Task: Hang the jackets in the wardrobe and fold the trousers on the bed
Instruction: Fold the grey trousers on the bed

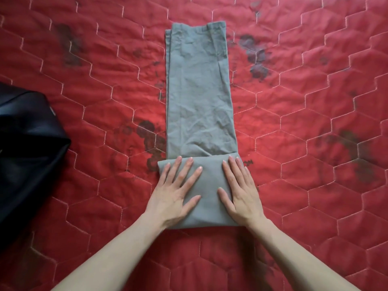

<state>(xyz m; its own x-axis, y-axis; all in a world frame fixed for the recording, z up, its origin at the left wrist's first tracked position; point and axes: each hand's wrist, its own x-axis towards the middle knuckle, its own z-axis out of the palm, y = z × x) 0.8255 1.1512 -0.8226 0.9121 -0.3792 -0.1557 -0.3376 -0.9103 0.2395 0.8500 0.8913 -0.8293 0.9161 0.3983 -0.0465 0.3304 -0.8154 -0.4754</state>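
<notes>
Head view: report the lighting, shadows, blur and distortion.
Head view: soft, even light, brightest on the red quilt mid-frame, corners darker; faint shadows beside both forearms; grey trousers and both hands sharp; wide-angle lens bends the quilt's stitch lines near the edges; dark garment at left underexposed.

Trousers (199,97) lengthwise mid-bed (315,185) — both hands (176,192) flat on the near fold, garment (27,154) far left

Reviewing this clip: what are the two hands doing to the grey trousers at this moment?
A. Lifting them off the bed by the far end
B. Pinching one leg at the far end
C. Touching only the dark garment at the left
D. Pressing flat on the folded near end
D. The left hand and right hand lie flat with straight fingers on the folded near end of the grey trousers, which lie on the red quilt.
</notes>
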